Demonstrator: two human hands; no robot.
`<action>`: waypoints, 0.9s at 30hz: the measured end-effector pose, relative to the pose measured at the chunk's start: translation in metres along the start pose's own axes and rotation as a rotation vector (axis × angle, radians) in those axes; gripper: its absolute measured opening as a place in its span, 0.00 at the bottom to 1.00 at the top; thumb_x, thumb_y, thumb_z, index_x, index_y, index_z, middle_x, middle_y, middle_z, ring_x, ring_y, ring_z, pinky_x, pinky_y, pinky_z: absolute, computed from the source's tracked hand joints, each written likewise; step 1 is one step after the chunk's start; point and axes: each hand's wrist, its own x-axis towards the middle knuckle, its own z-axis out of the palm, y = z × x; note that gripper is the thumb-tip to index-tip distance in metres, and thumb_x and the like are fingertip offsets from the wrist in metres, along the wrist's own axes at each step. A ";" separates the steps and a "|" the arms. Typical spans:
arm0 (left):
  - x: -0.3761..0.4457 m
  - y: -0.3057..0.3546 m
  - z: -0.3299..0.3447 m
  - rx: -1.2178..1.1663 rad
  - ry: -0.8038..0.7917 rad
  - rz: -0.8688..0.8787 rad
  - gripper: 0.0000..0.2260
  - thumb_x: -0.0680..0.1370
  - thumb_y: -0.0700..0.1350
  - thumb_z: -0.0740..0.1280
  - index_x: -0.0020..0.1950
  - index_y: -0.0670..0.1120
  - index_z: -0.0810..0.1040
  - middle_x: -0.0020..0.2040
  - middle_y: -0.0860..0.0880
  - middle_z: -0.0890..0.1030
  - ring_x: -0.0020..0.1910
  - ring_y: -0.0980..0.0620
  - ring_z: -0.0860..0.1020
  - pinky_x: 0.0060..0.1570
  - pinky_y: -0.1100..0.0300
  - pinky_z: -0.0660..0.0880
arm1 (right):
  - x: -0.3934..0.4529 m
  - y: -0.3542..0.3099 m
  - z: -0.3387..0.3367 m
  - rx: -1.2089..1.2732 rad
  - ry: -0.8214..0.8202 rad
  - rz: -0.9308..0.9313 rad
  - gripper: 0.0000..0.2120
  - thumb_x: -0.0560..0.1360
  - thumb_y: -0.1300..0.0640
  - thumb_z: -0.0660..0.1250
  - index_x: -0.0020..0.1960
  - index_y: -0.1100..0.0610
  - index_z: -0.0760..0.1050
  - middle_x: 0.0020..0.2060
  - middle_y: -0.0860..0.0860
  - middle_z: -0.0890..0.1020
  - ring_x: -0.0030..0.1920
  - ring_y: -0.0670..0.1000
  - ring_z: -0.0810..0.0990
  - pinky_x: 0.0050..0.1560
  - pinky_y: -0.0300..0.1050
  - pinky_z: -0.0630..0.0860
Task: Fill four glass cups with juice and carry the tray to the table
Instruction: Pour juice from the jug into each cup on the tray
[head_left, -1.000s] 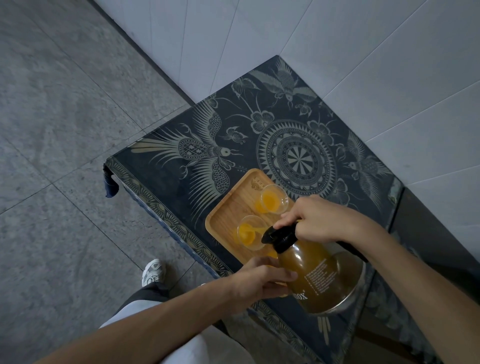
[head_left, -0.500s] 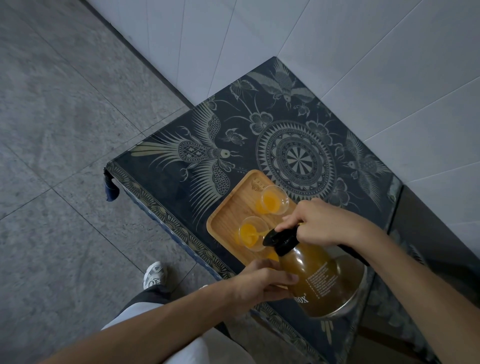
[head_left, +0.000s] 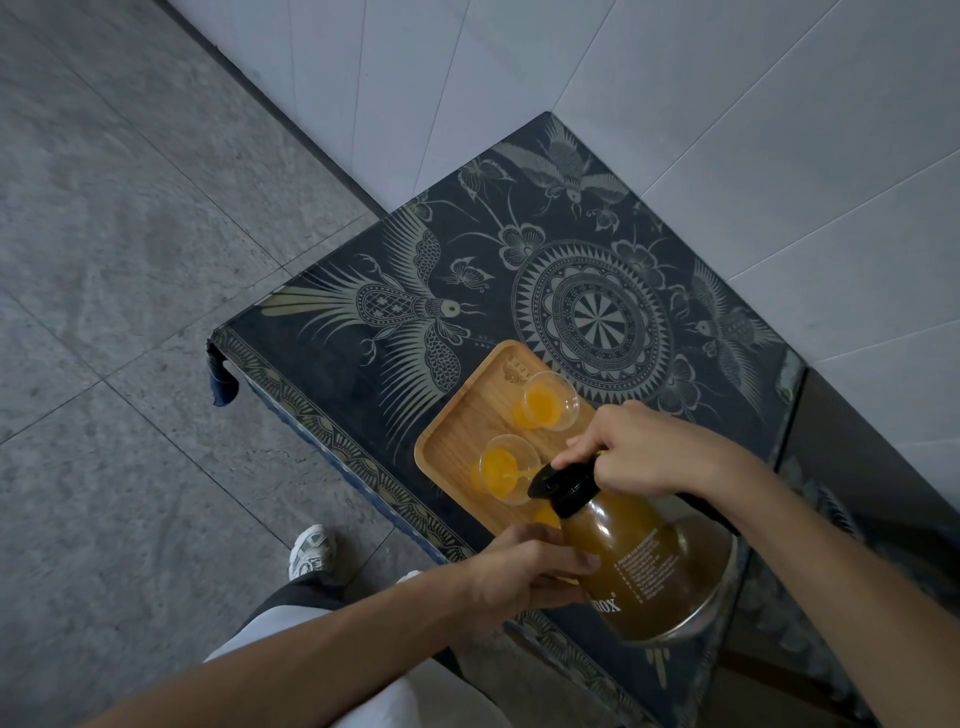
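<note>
White wall tiles and a grey stone floor frame a low table (head_left: 363, 332) draped in a dark cloth printed with birds and a mandala. Near its front edge sits a wooden tray (head_left: 457, 441). A thin stream of juice runs from the black spout of a glass jug (head_left: 644, 566) into the near glass cup (head_left: 506, 475), so the pouring step is under way. A second cup (head_left: 548, 402) farther back already holds juice, and an orange patch shows just under the jug's neck, probably a third cup; a fourth cannot be seen. The right hand (head_left: 644, 449) is closed around the jug's black handle at the top, tilting it leftward. The left hand (head_left: 530, 571) cups the jug's lower side, fingers curled against the glass. The cup being filled lies just beyond the spout, left of both hands. Next, the jug likely needs righting before the cup overflows, then shifting to any unfilled cup.
</note>
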 end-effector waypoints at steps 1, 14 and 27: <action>0.000 0.000 0.000 0.002 0.001 0.000 0.17 0.78 0.43 0.75 0.66 0.43 0.77 0.66 0.41 0.85 0.66 0.43 0.83 0.73 0.51 0.76 | 0.000 0.000 0.000 0.000 -0.002 0.000 0.30 0.68 0.64 0.58 0.58 0.36 0.83 0.58 0.42 0.85 0.44 0.56 0.85 0.47 0.55 0.83; -0.002 0.007 -0.001 -0.006 0.005 -0.021 0.18 0.78 0.43 0.74 0.68 0.42 0.78 0.65 0.43 0.85 0.66 0.44 0.83 0.70 0.53 0.78 | 0.002 -0.003 -0.005 -0.003 -0.022 0.001 0.30 0.68 0.64 0.59 0.59 0.37 0.83 0.59 0.39 0.84 0.47 0.56 0.86 0.50 0.56 0.83; -0.007 0.014 0.004 0.072 0.009 -0.004 0.16 0.79 0.43 0.74 0.65 0.43 0.79 0.63 0.44 0.87 0.64 0.45 0.85 0.69 0.55 0.79 | -0.005 0.008 -0.005 0.061 0.024 -0.009 0.32 0.62 0.59 0.57 0.56 0.29 0.79 0.61 0.41 0.84 0.59 0.56 0.83 0.61 0.60 0.80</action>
